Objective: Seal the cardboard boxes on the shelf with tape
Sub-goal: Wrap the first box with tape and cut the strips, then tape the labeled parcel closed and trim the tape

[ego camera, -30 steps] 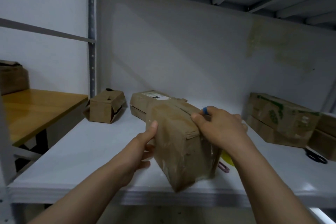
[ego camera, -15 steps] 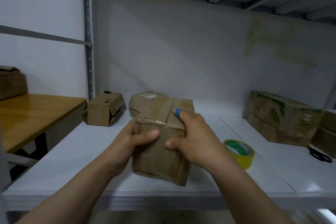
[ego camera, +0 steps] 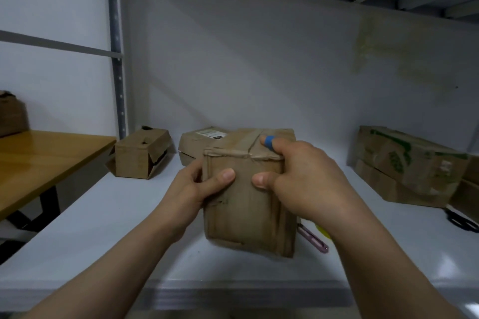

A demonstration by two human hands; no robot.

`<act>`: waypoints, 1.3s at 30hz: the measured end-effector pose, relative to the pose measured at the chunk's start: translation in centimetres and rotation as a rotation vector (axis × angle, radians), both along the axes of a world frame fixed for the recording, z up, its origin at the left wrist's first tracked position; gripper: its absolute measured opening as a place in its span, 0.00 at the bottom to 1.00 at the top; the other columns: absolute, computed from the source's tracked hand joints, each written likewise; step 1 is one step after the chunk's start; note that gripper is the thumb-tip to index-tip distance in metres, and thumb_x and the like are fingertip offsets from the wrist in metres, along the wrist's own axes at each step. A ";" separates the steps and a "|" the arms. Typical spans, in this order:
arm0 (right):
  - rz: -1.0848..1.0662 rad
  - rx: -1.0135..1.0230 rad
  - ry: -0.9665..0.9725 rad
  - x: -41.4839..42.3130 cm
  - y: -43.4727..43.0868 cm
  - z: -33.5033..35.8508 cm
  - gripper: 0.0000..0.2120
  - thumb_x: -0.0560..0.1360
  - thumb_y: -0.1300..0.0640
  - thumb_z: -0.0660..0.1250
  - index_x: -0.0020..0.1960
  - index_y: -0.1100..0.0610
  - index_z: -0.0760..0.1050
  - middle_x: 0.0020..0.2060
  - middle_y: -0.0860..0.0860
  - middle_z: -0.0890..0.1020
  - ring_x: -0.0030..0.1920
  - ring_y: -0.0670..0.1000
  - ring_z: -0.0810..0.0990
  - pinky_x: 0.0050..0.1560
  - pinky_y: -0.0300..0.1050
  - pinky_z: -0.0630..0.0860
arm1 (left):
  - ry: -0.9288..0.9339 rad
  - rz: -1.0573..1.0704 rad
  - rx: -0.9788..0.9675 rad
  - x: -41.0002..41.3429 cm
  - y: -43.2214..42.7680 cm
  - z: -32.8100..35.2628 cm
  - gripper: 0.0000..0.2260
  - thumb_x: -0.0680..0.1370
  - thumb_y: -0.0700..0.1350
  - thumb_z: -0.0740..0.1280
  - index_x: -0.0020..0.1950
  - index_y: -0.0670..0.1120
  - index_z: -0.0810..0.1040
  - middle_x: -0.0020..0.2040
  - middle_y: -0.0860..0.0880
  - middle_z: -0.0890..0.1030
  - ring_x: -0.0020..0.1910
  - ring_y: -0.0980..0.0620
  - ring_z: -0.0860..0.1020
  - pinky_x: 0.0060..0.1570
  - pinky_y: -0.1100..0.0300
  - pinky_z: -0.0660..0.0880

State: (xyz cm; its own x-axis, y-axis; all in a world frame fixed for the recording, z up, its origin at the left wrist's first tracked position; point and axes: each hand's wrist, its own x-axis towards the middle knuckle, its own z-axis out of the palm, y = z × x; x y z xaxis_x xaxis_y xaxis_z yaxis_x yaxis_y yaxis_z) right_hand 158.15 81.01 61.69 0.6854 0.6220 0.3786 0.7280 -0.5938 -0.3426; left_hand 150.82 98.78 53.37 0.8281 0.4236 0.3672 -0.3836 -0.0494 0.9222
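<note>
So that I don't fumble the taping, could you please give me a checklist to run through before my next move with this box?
1. The box held by left hand and right hand: ok.
2. Its top flaps closed at the centre seam: ok.
3. Seam already taped: cannot tell.
4. A hand free for tape: not ok, both grip the box.
5. Tape roll in sight: cannot tell, only a yellow sliver behind the right wrist.
6. A pink cutter on the shelf beside the box: ok.

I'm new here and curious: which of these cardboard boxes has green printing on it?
The big box at the far right of the shelf. The held box and the small left box are plain brown.
</note>
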 end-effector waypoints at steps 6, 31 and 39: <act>-0.058 0.081 -0.013 3.4 0.8 1.3 0.31 0.73 0.46 0.71 0.74 0.43 0.66 0.67 0.46 0.76 0.65 0.54 0.75 0.61 0.50 0.74 | 0.001 -0.067 0.007 3.9 -0.3 1.1 0.22 0.75 0.50 0.73 0.67 0.48 0.76 0.60 0.50 0.84 0.60 0.50 0.81 0.59 0.54 0.77; -0.235 -0.316 -0.488 16.4 6.4 -5.8 0.35 0.75 0.60 0.67 0.78 0.49 0.59 0.72 0.57 0.60 0.68 0.61 0.64 0.61 0.51 0.66 | 0.284 0.584 0.303 12.4 2.8 -6.0 0.34 0.76 0.47 0.71 0.77 0.59 0.57 0.68 0.50 0.65 0.59 0.51 0.75 0.61 0.56 0.70; -0.446 -0.435 -0.398 20.3 7.5 -6.3 0.19 0.78 0.63 0.63 0.68 0.57 0.71 0.66 0.60 0.65 0.65 0.62 0.69 0.57 0.53 0.71 | 0.233 0.616 0.531 13.2 5.9 -4.6 0.39 0.75 0.51 0.74 0.79 0.62 0.55 0.78 0.51 0.49 0.77 0.46 0.55 0.69 0.48 0.65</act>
